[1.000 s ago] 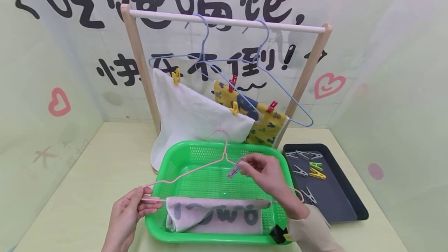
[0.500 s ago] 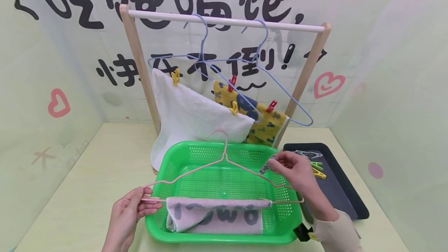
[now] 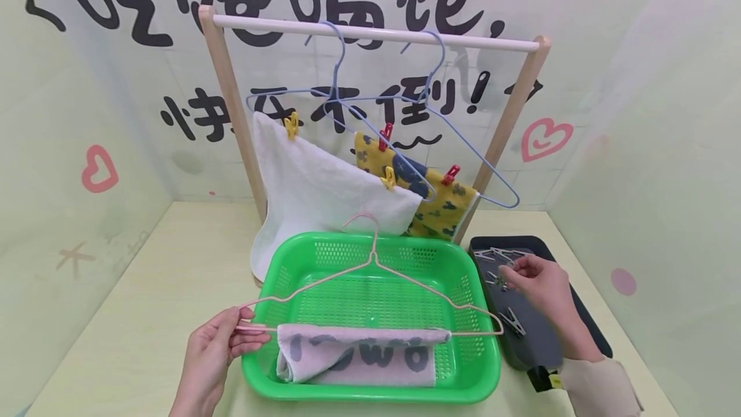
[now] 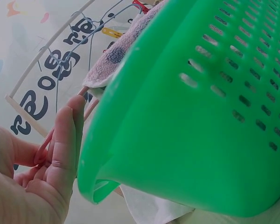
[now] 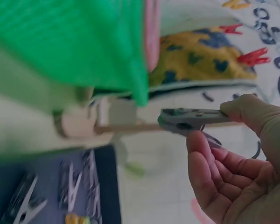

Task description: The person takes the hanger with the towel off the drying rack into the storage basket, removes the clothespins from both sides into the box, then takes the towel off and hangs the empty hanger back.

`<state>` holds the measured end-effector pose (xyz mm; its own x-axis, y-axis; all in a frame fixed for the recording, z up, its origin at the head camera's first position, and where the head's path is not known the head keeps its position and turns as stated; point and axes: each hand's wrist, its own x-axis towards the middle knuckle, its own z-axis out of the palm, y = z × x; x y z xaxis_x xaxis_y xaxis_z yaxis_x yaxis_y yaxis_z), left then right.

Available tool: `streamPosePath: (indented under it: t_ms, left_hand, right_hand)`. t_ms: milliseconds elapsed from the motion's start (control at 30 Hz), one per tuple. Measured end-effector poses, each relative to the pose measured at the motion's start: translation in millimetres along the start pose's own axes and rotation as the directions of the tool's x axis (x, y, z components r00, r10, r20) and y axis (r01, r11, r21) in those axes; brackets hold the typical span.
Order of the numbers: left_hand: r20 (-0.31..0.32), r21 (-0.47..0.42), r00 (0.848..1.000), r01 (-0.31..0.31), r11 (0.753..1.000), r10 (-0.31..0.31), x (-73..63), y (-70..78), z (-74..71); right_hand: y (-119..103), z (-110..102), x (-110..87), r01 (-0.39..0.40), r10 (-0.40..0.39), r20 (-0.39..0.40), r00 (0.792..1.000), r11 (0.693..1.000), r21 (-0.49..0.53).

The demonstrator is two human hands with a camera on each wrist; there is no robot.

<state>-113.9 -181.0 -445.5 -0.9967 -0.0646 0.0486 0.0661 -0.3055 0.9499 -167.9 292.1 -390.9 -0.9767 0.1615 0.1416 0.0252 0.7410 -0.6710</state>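
My left hand grips the left end of a pink clothes hanger above the green basket. A pinkish towel with grey lettering is draped over the hanger's lower bar. In the left wrist view, the hanger's end lies between my thumb and fingers. My right hand is over the dark tray, right of the basket. It pinches a grey clothespin between thumb and forefinger, plain in the right wrist view. More grey clothespins lie in the tray.
Behind the basket stands a wooden rack with a white rail. Two blue hangers hang from it, bearing a white towel with yellow clips and a yellow patterned towel with red clips. Pale walls enclose the table.
My right hand, with the grey clothespin, has moved right from over the basket to over the tray. My left hand, the pink hanger and the draped towel have stayed nearly in place.
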Motion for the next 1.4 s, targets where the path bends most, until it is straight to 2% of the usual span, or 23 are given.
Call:
streamPosePath:
  t_ms: [133,367,533,667,800,1400]
  left_hand:
    - [-0.002,0.004,1.0,-0.007,1.0,0.007,0.5,-1.8,-1.3]
    - [-0.012,0.005,1.0,0.0,1.0,0.0,-1.9,6.6,4.0]
    - [-0.02,0.005,1.0,-0.003,1.0,0.003,-2.7,8.2,4.2]
    - [-0.022,0.008,1.0,-0.003,1.0,0.003,-2.9,8.5,3.6]
    - [-0.028,0.015,1.0,0.0,1.0,0.0,-3.3,9.8,4.1]
    - [-0.035,0.005,0.999,-0.007,1.0,0.008,-2.1,10.1,4.2]
  right_hand:
    - [21.3,-1.0,2.6,0.0,0.001,0.012,1.0,0.994,-0.113]
    - [54.9,-0.1,8.8,-0.05,0.065,0.063,0.996,0.975,-0.216]
    - [73.2,0.5,13.3,-0.1,0.141,0.118,0.983,0.948,-0.302]
    - [84.8,2.3,14.2,-0.141,0.214,0.175,0.961,0.924,-0.356]
    - [91.6,4.5,13.8,-0.153,0.244,0.207,0.948,0.914,-0.375]
    - [99.0,11.9,11.8,-0.159,0.247,0.208,0.946,0.916,-0.367]
